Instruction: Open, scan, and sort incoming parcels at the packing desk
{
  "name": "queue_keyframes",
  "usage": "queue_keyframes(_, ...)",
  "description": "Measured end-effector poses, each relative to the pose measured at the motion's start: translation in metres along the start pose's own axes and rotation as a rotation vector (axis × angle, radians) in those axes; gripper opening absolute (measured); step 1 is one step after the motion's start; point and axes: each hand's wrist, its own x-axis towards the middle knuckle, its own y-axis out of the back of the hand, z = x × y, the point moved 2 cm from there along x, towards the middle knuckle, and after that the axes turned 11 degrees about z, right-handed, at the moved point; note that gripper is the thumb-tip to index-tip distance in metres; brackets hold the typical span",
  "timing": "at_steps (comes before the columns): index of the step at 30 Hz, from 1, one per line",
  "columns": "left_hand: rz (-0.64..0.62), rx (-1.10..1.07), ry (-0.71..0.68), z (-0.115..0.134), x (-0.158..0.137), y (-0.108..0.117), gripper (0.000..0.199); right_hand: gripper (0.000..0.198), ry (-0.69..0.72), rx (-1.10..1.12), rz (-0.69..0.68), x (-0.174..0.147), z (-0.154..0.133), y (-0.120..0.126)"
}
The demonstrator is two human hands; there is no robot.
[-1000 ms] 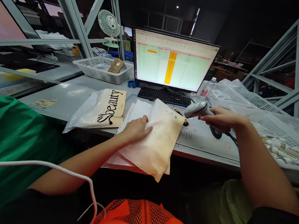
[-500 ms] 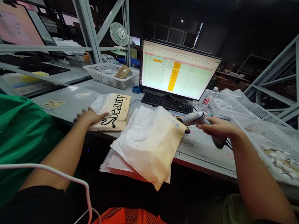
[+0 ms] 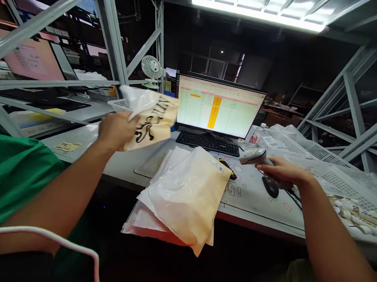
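Observation:
My left hand [image 3: 118, 129] is closed on the near left edge of a cream plastic packaging bag [image 3: 160, 129] with black lettering, held tilted above the desk. In my right hand [image 3: 280, 171] is a grey handheld barcode scanner [image 3: 254, 156], its head pointing left over the desk mat. Between the hands lies a stack of white and cream plastic bags [image 3: 186, 191], overhanging the front edge of the desk. A small label shows on the top bag's upper right corner. Just beyond the stack is a black and yellow tool [image 3: 227, 167], partly covered.
Behind the bags stand a keyboard [image 3: 207, 143] and a lit monitor [image 3: 218, 102]. A black mouse [image 3: 270, 186] sits below the scanner. White perforated baskets [image 3: 341, 176] line the right side, near a plastic bottle [image 3: 257, 134]. Metal frame posts [image 3: 113, 36] rise at left beside a small fan [image 3: 152, 67].
My left hand has grasped the lettered bag and lifted it off the desk. The right hand still holds the scanner. The camera view has tipped upward.

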Motion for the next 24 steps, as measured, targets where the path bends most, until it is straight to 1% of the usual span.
queue_keyframes(2,-0.051,-0.063,-0.099,0.045,-0.03,0.011,0.065,0.062,0.016,-0.017,0.042,-0.004,0.0,0.01)
queue_keyframes(3,-0.096,-0.072,-0.15,0.065,-0.05,0.01,0.06,0.063,0.021,-0.016,0.058,-0.006,0.0,0.014)
queue_keyframes(5,-0.218,-0.077,-0.263,0.095,-0.096,-0.003,0.056,0.065,-0.001,0.005,0.076,-0.013,-0.001,0.018)
queue_keyframes(6,-0.287,-0.102,-0.314,0.104,-0.12,-0.014,0.055,0.065,-0.024,0.019,0.075,-0.017,-0.001,0.019)
queue_keyframes(8,-0.399,-0.165,-0.399,0.111,-0.16,-0.039,0.055,0.065,-0.084,0.042,0.056,-0.023,0.0,0.018)
queue_keyframes(10,-0.458,-0.218,-0.452,0.11,-0.186,-0.061,0.059,0.064,-0.146,0.042,0.018,-0.028,0.0,0.014)
queue_keyframes(12,-0.463,-0.244,-0.47,0.105,-0.196,-0.07,0.071,0.062,-0.191,0.031,-0.011,-0.03,-0.001,0.01)
queue_keyframes(14,-0.43,-0.298,-0.531,0.101,-0.2,-0.065,0.087,0.06,-0.192,0.017,-0.011,-0.029,-0.002,0.007)
queue_keyframes(16,-0.447,-0.392,-0.708,0.099,-0.206,-0.049,0.106,0.06,-0.181,0.017,-0.003,-0.025,-0.001,0.005)
queue_keyframes(18,-0.518,-0.455,-0.91,0.097,-0.217,-0.034,0.119,0.061,-0.18,0.03,-0.006,-0.019,0.003,0.003)
queue_keyframes(19,-0.565,-0.454,-0.972,0.096,-0.222,-0.029,0.118,0.061,-0.181,0.038,-0.011,-0.016,0.006,0.002)
queue_keyframes(20,-0.612,-0.439,-0.997,0.095,-0.224,-0.026,0.11,0.061,-0.18,0.044,-0.017,-0.013,0.008,0.002)
queue_keyframes(21,-0.652,-0.424,-0.982,0.094,-0.223,-0.025,0.095,0.062,-0.177,0.047,-0.021,-0.01,0.01,0.001)
queue_keyframes(22,-0.684,-0.419,-0.936,0.094,-0.218,-0.023,0.079,0.062,-0.173,0.045,-0.023,-0.008,0.01,0.0)
queue_keyframes(23,-0.703,-0.43,-0.861,0.094,-0.208,-0.022,0.068,0.063,-0.171,0.039,-0.026,-0.006,0.01,0.0)
queue_keyframes(24,-0.698,-0.464,-0.762,0.095,-0.193,-0.019,0.062,0.063,-0.174,0.032,-0.022,-0.005,0.01,0.0)
